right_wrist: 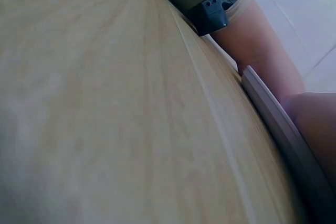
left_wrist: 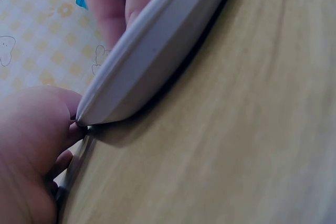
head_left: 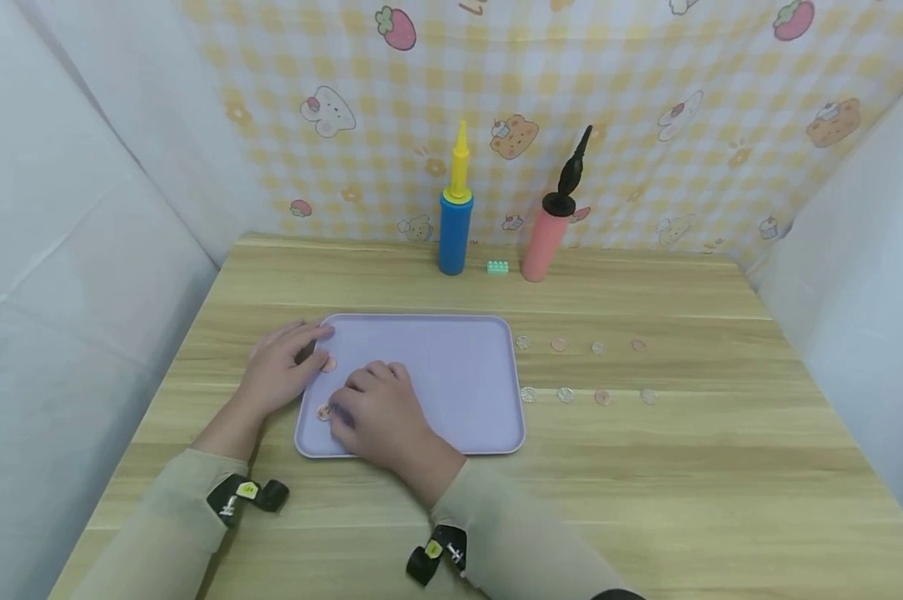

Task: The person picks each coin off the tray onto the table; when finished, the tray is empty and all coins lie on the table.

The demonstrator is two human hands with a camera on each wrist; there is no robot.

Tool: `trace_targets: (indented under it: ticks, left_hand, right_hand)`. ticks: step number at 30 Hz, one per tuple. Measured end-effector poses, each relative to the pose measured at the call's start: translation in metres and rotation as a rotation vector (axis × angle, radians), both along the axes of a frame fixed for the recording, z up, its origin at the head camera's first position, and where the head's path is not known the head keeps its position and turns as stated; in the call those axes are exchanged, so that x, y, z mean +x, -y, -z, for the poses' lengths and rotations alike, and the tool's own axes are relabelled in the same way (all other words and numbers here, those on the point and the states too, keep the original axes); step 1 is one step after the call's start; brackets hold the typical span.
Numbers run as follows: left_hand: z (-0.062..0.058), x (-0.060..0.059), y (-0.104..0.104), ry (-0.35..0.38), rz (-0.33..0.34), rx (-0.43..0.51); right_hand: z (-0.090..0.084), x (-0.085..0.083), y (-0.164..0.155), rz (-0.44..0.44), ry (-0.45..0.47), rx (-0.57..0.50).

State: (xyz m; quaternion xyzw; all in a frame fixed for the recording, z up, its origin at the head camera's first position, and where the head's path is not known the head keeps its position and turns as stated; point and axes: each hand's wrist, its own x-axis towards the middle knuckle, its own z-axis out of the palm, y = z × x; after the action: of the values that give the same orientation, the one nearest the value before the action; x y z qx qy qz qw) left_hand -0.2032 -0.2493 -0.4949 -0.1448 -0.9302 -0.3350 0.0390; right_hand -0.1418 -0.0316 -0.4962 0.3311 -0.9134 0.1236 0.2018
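Observation:
In the head view a shallow lavender tray (head_left: 451, 375) lies on the wooden table. My left hand (head_left: 281, 367) rests at its left rim, fingers loosely bent. By that thumb's tip is a small orange disc (head_left: 329, 364). My right hand (head_left: 380, 412) is over the tray's left part, fingers curled. Thumb and index finger meet around a second small patterned disc (head_left: 324, 412) near the tray's lower left corner. In the left wrist view the left hand (left_wrist: 31, 145) touches the tray's edge (left_wrist: 131, 72). The right wrist view shows mostly table, with the tray's side (right_wrist: 278, 124) at right.
Right of the tray, small clear and pinkish discs (head_left: 566, 396) lie in two rows. Behind it stand a blue pump (head_left: 455, 233) with a yellow nozzle and a pink pump (head_left: 545, 242) with a black nozzle. A mint toy brick (head_left: 498, 267) sits between them. A patterned curtain (head_left: 616, 83) hangs behind.

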Motion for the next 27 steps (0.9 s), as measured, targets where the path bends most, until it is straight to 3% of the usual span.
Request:
trace_targets:
  ticks: [15, 27]
  left_hand:
    - [0.002, -0.003, 0.000, -0.014, 0.011, 0.001]
    - [0.001, -0.001, 0.001, -0.010, 0.006, -0.010]
  right_hand:
    - [0.002, -0.002, 0.006, 0.018, 0.074, 0.000]
    - [-0.010, 0.001, 0.007, 0.030, 0.338, -0.006]
